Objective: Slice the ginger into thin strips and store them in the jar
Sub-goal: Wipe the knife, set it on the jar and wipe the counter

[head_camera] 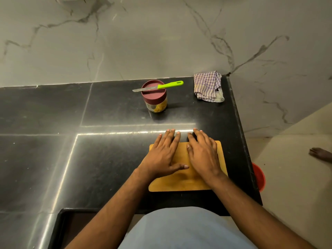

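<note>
Now both hands lie flat, palms down, on a yellow cutting board (181, 182) near the right front edge of the black counter (107, 159). The left hand (162, 154) rests on the board's left part with its fingers straight and spread, reaching past the far edge onto the counter, thumb pointing right across the board. The right hand (203, 153) lies just beside it on the board's right part, fingers likewise straight and stretched over the far edge. Neither hand holds anything.

Farther back on the counter, well apart from the board, stands the jar (156, 98), upright, with a dark red lid (153, 91) closed on it and yellowish ginger strips (159, 106) showing through the clear glass below. A knife (159, 86) with a bright green handle lies across the lid, its blade pointing left and sticking out past the rim. To the right of the jar, near the counter's back corner, a crumpled checked cloth (209, 87) lies against the marble wall (143, 42).
</note>
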